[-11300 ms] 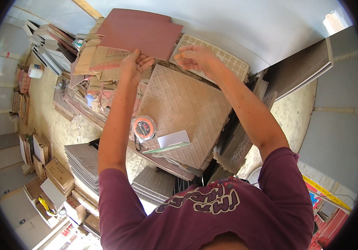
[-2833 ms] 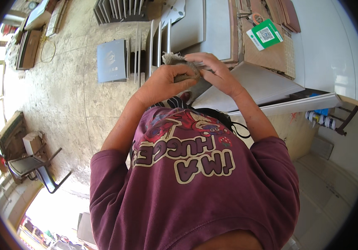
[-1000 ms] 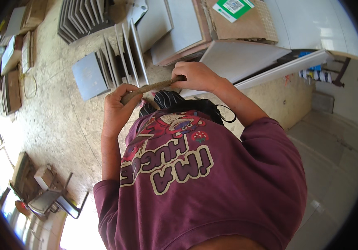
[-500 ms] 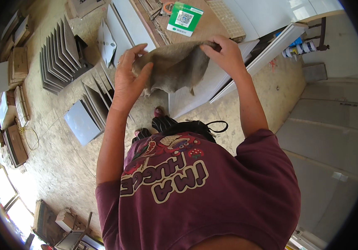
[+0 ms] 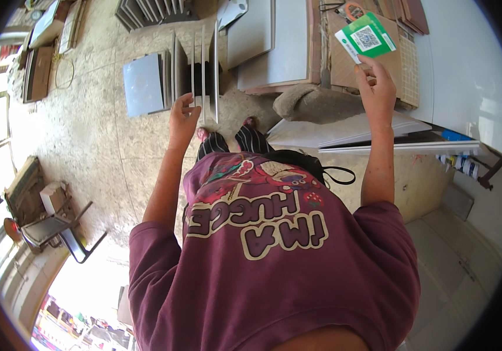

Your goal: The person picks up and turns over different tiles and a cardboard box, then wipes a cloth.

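A grey-brown cloth (image 5: 315, 104) lies crumpled along the near edge of the board-topped stack, out of both hands. My right hand (image 5: 375, 88) is above that stack with its fingers bent and apart. Its fingertips overlap the lower corner of a green card (image 5: 366, 36) bearing a square code pattern; whether they touch it, I cannot tell. My left hand (image 5: 184, 120) hangs in the air close to the upright thin panels (image 5: 175, 70), its fingers loosely curled, thumb apart, holding nothing.
Flat grey panels (image 5: 280, 41) lie left of the brown board (image 5: 344, 67). White panels (image 5: 356, 131) lean below the cloth. Another rack of thin panels (image 5: 151, 11) stands farther off. A chair (image 5: 58, 228) is at the left, and a white surface (image 5: 461, 64) at the right.
Both hands have let go of the cloth, which now rests at the stack's edge. They have moved apart, and the view has turned, shifting the stack toward the right.
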The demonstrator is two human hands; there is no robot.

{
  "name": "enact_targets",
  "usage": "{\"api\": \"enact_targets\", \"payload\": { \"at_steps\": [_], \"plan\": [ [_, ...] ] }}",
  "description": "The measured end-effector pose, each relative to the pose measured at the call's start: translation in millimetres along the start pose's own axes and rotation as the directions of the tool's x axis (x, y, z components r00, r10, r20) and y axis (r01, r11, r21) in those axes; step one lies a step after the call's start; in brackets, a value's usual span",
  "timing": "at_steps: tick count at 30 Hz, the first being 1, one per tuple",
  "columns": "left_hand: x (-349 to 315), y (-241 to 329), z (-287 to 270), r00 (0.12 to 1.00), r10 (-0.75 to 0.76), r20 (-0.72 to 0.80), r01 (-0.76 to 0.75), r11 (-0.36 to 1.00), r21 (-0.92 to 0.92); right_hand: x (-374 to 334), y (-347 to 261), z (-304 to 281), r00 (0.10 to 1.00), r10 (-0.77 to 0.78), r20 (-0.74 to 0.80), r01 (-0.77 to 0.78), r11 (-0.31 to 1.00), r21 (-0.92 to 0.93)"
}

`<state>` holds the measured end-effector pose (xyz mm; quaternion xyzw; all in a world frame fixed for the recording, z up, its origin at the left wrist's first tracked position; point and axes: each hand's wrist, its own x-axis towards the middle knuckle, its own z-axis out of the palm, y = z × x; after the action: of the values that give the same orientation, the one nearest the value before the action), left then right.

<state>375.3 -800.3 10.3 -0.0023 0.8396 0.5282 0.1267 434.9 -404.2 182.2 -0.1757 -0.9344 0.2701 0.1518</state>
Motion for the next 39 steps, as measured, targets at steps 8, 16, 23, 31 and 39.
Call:
{"api": "enact_targets", "payload": {
  "at_steps": [8,16,23,31,39],
  "plan": [
    [3,-75,-36,0.906,-0.423,-0.035,0.38,0.845,-0.375,3,-77,64,0.928,-0.24,0.286,0.156,0.945,0.289],
    [23,-149,-77,0.783,-0.622,0.007,0.506,0.63,-0.589,-21,-135,151,0.689,-0.322,0.649,0.142,0.938,0.315],
    [43,-240,-114,0.681,-0.728,0.076,0.525,0.413,-0.745,-24,-166,213,0.565,-0.274,0.778,0.011,0.946,0.325],
    [77,-316,-127,0.597,-0.798,0.082,0.477,0.27,-0.836,-46,-179,306,0.458,-0.168,0.873,-0.27,0.909,0.317],
    [110,-363,-137,0.579,-0.811,0.076,0.405,0.205,-0.891,-66,-189,381,0.374,-0.161,0.914,-0.376,0.874,0.308]
  ]
}}
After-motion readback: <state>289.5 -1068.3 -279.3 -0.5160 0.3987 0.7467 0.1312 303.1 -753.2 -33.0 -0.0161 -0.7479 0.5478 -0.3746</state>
